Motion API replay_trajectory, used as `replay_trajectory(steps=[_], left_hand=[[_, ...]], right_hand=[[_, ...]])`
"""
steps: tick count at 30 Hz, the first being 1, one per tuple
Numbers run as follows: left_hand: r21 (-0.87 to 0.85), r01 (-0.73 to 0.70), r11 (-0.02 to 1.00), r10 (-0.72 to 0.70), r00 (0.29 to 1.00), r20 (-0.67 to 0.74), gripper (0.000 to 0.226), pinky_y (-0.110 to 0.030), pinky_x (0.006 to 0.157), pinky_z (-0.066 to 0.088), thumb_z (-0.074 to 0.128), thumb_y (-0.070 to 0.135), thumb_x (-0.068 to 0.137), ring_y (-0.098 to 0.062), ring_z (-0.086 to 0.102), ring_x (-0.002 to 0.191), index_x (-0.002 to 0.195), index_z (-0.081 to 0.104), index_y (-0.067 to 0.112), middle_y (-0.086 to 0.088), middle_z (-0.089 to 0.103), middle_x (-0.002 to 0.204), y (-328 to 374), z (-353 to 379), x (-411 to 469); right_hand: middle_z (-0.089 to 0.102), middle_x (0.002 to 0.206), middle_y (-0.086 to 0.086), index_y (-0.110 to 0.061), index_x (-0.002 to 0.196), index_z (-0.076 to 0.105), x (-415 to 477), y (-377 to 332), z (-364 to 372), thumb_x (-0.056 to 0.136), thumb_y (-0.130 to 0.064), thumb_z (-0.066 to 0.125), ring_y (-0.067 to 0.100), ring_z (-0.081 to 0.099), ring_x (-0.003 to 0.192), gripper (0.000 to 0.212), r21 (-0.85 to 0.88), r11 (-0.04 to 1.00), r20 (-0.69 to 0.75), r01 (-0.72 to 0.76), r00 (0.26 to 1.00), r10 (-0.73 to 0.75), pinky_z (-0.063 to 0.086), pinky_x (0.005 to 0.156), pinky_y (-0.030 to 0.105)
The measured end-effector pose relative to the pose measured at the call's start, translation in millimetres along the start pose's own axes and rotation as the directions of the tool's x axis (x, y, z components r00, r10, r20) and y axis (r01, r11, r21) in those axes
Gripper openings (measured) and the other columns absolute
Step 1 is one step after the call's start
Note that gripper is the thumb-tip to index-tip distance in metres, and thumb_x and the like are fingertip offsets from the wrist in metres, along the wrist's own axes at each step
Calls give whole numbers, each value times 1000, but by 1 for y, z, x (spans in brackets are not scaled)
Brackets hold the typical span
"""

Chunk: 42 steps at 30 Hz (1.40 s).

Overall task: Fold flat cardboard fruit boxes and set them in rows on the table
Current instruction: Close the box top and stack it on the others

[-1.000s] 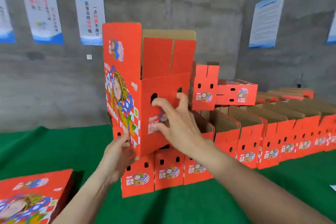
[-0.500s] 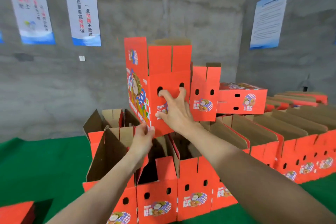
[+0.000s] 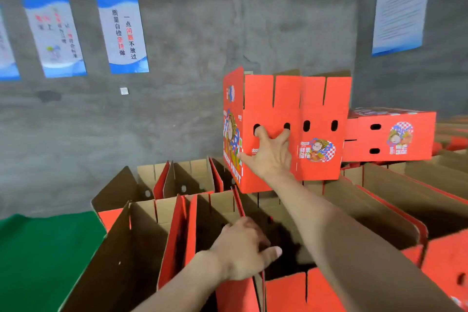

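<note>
Folded box [image 3: 263, 99] stands upright on top of the back-row boxes [image 3: 192, 180], snug against its neighbour [image 3: 324, 109]. Right hand [image 3: 271, 154] is flat on its front, fingers spread. Left hand [image 3: 240, 248] rests on a front-row box [image 3: 286, 291], can't tell if it's gripping. Bottom rows look full, second layer barely started.

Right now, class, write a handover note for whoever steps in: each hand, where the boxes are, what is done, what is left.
Right hand: spread flat on the folded box, fingertips at its two end holes.
Left hand: fingers curled over a flap in the near row.
Done: open boxes stand in rows on the table; the folded box is on top of them, beside a second upright box.
Left: probably square it up, let go, fold more.
</note>
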<state>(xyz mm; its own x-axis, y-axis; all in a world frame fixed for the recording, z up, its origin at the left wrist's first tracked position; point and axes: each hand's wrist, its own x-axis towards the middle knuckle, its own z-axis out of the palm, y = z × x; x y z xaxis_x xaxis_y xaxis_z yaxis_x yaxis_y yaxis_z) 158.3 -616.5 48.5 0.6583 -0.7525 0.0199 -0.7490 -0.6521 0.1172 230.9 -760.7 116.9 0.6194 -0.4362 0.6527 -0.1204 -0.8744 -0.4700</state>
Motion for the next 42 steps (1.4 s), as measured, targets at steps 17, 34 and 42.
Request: replay_trajectory(steps=[17,34,42], left_hand=[[-20,31,999,-31,999,-36,45,-44,106,31,39,53,94,-12,22,132,125,57,26,3,51,128,-5,10,0],[-201,4,980,-21,996,-83,52,-22,114,1,37,41,100,-9,-3,146,143,40,12,1,26,155,-1,20,4],[-204,106,973,-158,952,-261,51,-34,116,21,39,44,98,-18,24,142,139,44,15,-3,28,154,6,19,-6]], right_hand=[[24,132,22,-28,119,42,40,5,-34,68,-51,74,40,44,114,65,-4,1000,13,6,1000,-6,40,79,34],[-27,154,16,-46,148,-2,-17,21,7,92,-35,56,46,14,138,81,-245,954,94,174,983,-155,32,104,56],[-7,158,16,-29,150,13,-53,16,-6,94,-28,54,43,11,141,70,-152,982,395,113,918,-44,31,108,49]])
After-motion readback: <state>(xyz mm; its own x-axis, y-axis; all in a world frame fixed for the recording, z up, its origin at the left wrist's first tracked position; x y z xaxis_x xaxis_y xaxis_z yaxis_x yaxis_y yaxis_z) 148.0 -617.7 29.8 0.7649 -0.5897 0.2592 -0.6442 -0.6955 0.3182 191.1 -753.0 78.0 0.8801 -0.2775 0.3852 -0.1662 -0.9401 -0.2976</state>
